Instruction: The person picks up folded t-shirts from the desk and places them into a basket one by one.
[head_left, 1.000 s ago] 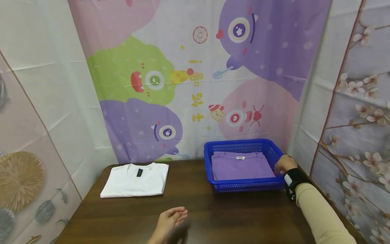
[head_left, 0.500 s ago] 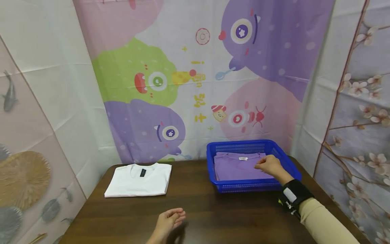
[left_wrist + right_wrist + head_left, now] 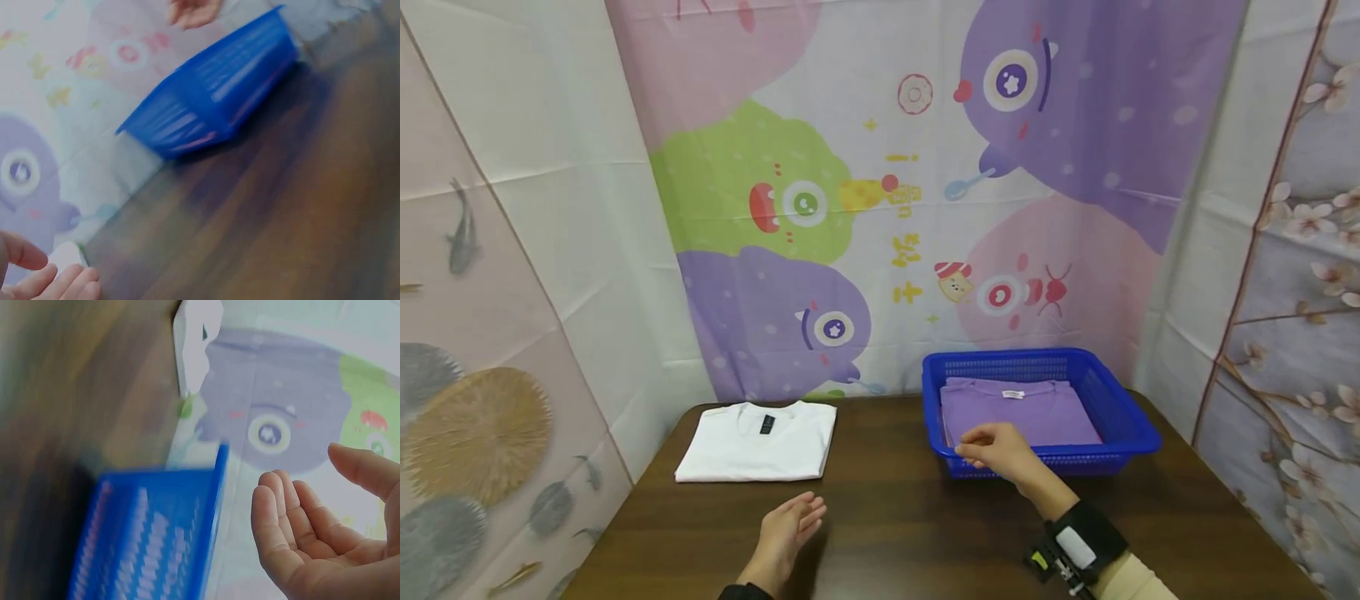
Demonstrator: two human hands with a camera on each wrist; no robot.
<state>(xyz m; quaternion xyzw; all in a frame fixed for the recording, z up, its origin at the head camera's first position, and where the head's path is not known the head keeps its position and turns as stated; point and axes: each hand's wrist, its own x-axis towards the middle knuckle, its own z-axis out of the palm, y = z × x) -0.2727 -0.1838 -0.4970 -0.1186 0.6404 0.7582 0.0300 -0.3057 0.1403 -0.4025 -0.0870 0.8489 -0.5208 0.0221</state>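
A folded purple shirt (image 3: pixel 1018 414) lies inside a blue plastic basket (image 3: pixel 1123 417) at the right of the table. My right hand (image 3: pixel 1000 454) is in the air over the basket's front left part, fingers loosely bent and nothing in them; the right wrist view shows its palm bare. A folded white T-shirt (image 3: pixel 756 443) with a black neck label lies on the table at the left. My left hand (image 3: pixel 782 533) hovers in front of that T-shirt and a little to its right, fingers relaxed, holding nothing.
The brown wooden table (image 3: pixel 880 533) reaches back to a cartoon-print curtain (image 3: pixel 910 333). Printed fabric walls stand along its left and right sides. A black strap with a small device (image 3: pixel 1075 546) is around my right wrist.
My right hand has left the basket's right rim and moved left across the purple shirt to the front left of the basket. My left hand has shifted slightly left, toward the white T-shirt.
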